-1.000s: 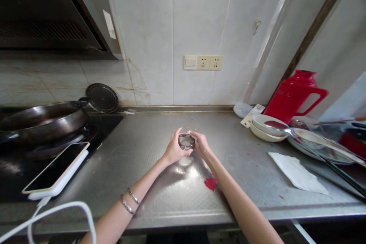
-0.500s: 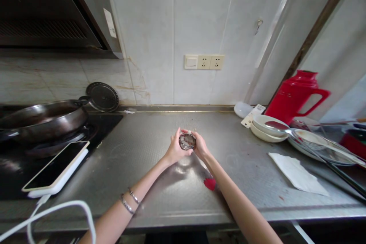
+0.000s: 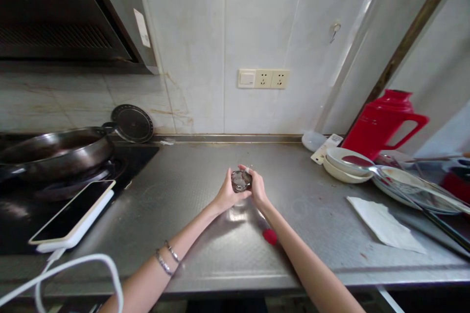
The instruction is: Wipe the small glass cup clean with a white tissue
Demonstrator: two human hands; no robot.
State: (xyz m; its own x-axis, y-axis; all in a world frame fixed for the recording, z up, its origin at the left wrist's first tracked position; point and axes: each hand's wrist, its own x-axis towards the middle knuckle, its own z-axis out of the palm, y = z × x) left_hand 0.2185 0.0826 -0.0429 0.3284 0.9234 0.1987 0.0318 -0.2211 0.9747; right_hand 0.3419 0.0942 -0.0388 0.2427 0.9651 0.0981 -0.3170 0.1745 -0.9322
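Between my two hands, above the metal counter, is a small round see-through dark-grey container [image 3: 241, 182], shiny like glass; its exact kind is unclear. My left hand [image 3: 224, 195] curls round its left side, thumb up along the edge. From the right, my right hand [image 3: 258, 187] wraps it, with fingers over the far side and the thumb below. A small red object [image 3: 270, 236] lies on the counter beside my right forearm, partly covered by it.
Left, a metal pan [image 3: 58, 154] sits on the black stove, with a phone [image 3: 73, 212] and white cable [image 3: 84, 260] nearer. At right stand a red thermos [image 3: 382, 124], stacked white bowls [image 3: 345, 171], a plate with utensils and a white napkin [image 3: 385, 225].
The container is tilted slightly differently in my hands, and my right fingers have shifted a little over its far side. Both hands stay in nearly the same spot.
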